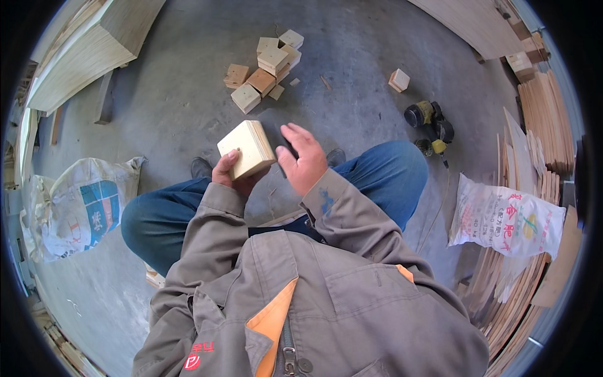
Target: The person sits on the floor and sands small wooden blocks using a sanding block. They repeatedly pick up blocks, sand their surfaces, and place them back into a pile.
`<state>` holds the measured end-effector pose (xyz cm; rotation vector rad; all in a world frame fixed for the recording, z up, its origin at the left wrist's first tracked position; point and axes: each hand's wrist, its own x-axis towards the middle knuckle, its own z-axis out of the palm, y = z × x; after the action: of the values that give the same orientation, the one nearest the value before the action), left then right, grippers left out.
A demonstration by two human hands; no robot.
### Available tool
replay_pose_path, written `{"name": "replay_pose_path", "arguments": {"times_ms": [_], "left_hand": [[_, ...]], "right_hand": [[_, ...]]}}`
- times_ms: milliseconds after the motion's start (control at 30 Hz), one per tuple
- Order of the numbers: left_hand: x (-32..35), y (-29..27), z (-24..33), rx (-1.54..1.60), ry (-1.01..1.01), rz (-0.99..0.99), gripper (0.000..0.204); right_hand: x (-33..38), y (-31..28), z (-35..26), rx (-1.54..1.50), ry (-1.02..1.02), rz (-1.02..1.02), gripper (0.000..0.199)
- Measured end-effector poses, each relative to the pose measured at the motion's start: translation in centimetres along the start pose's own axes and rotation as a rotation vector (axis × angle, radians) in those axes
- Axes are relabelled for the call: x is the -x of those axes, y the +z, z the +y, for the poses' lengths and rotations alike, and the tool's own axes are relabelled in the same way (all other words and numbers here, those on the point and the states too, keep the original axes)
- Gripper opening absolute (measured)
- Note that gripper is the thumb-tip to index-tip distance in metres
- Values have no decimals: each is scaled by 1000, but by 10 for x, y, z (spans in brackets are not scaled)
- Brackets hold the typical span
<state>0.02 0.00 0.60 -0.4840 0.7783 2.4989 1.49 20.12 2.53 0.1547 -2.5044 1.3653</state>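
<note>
My left hand [235, 171] grips a square block of layered pale wood [245, 149] from its near-left side, thumb on the top face. The block is tilted in front of my lap, between my knees. Close to its right side is my right hand [304, 157], with thumb and fingers closed on a thin dark grey sheet [279, 129] that looks like sandpaper. Motion blurs the sheet, and I cannot tell whether it touches the block. Part of the left hand's fingers is hidden under the block.
Several wooden blocks [272, 61] are heaped on the concrete floor ahead, and a single block [399, 80] lies to the right. A corded power tool [432, 124] rests near my right knee. Full sacks stand left [88, 204] and right [509, 215], by stacked wood strips [518, 286].
</note>
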Motion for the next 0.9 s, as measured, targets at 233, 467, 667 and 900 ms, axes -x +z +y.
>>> {"name": "replay_pose_path", "arguments": {"times_ms": [233,467,667,900], "left_hand": [[1,8,6,-29,-42,-161,89],[-8,-5,1,24,-35,-48,83],[-8,-16,-2,-21,-86,-13,85],[-5,-14,-3,-131,-85,-257,78]], "right_hand": [[4,-18,19,-34,274,64,49],[3,-22,-18,-121,-83,7,47],[3,-7,-10,-55,-101,10,46],[-4,-25,25,-27,277,148,46]]}}
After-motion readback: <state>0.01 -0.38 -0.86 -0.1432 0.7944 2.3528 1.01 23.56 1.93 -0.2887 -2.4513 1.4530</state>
